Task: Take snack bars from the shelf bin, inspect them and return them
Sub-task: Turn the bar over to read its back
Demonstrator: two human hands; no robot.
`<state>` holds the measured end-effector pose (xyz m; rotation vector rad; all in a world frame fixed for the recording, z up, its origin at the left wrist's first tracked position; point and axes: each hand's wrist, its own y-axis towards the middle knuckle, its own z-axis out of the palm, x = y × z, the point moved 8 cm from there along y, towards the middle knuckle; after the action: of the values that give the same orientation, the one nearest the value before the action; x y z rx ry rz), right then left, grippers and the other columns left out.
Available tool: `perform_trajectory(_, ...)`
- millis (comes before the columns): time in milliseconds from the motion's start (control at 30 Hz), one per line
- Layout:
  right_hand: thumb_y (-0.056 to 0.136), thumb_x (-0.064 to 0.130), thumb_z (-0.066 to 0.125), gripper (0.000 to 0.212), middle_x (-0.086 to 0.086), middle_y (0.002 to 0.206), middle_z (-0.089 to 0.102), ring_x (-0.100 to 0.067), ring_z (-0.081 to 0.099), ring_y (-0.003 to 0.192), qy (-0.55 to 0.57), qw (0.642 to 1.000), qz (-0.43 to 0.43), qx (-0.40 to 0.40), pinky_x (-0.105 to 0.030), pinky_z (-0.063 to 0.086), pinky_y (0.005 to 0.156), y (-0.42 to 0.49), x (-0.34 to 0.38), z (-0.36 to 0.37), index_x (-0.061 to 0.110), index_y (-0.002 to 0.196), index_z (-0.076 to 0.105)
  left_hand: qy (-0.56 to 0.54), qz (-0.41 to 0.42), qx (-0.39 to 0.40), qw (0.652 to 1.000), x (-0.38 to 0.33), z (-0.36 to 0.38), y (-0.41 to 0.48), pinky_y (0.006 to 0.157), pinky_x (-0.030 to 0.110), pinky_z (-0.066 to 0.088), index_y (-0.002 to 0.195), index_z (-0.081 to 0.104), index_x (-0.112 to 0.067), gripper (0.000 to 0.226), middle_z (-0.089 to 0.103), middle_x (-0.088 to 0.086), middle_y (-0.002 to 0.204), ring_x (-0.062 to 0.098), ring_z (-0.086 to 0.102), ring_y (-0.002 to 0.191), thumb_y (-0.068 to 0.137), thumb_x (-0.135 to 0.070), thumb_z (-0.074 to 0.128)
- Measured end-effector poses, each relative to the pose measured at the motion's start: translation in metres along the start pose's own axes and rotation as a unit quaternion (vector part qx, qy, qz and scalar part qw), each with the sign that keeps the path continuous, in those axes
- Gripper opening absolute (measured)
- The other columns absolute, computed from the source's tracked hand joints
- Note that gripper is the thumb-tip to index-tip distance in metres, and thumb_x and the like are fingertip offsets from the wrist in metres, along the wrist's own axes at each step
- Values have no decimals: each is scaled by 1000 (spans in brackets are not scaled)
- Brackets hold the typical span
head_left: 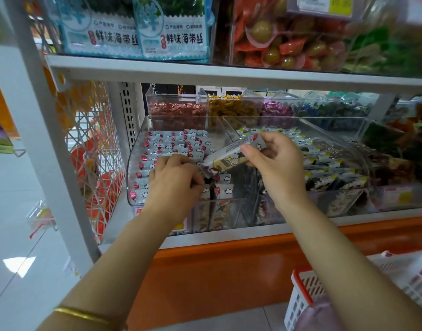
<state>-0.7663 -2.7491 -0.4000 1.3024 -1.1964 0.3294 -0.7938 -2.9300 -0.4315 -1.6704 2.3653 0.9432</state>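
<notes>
A clear plastic shelf bin [133,163] holds rows of silver snack bars [167,145] with red ends. My right hand [274,163] pinches one silver and gold snack bar [231,155] and holds it tilted above the bin's right side. My left hand [175,179] is down in the bin, fingers curled around the lower end of bars there; what exactly it grips is hidden by the hand.
A second clear bin [358,158] of similar bars with yellow marks sits to the right. Candy bins [176,108] stand behind. The upper shelf [205,71] carries seaweed packs. A white and red basket [305,297] is at lower right, beside an orange shelf base [217,271].
</notes>
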Motion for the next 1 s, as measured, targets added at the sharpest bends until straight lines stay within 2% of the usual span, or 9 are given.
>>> perform_trajectory(133,80,24,72,29,19,87,55,9,53,77,-108,989,-71,67,-4,41,67,4,19,23,17,106,60,-2,25,-28,999,-4,-12,-7,89,31,22,81,72,-20,5,52,-1,120,23,30,118,81,-18,68)
perform_trajectory(233,78,27,74,37,11,95,50,3,45,81,-187,968,-108,128,0,32,68,1,24,49,14,110,61,19,35,-41,998,-5,-19,-11,86,28,19,85,72,-20,5,53,-2,116,21,30,116,82,-21,68)
perform_trajectory(333,77,31,74,43,0,108,55,-11,48,98,-266,936,-141,183,-9,33,75,-2,23,76,12,113,62,20,37,-19,999,-5,-17,-14,85,25,21,91,73,-22,10,50,-6,108,22,32,114,83,-23,67)
perform_trajectory(400,79,35,71,42,-1,115,60,-18,50,110,-331,909,-161,196,-27,38,88,-2,20,85,16,115,63,-10,33,-12,999,-3,-19,-14,83,21,20,92,73,-23,11,47,-9,102,22,36,112,82,-21,68)
perform_trajectory(467,83,39,66,34,0,109,63,-21,48,110,-374,885,-181,209,-36,38,90,-3,19,88,20,111,66,-57,16,-14,998,2,-26,-11,87,21,24,87,70,-26,12,52,-6,103,23,41,110,81,-15,67)
perform_trajectory(567,89,38,58,27,6,107,64,-19,42,109,-405,854,-202,256,-36,29,85,-11,14,94,24,109,68,-95,-16,-17,995,14,-35,-6,101,40,35,85,65,-26,18,58,4,111,25,45,115,80,-9,64)
perform_trajectory(700,94,21,43,32,10,114,61,-16,36,111,-426,821,-187,331,-37,22,89,-14,3,103,28,116,66,-95,-30,-18,995,22,-35,-6,104,35,33,94,67,-20,27,55,6,120,24,41,121,82,0,55)
perform_trajectory(867,91,8,45,36,2,119,62,-20,38,116,-385,862,-158,290,-37,30,98,10,10,98,28,110,69,-88,-37,-11,995,24,-31,-4,103,37,34,102,65,-19,31,51,8,124,28,40,123,84,0,50)
perform_trajectory(1000,90,10,54,26,1,112,66,-20,43,110,-366,888,-164,226,-29,32,84,25,15,94,24,105,71,-95,-48,-9,994,24,-30,-1,102,38,36,107,64,-20,32,51,8,126,28,40,124,86,-2,48)
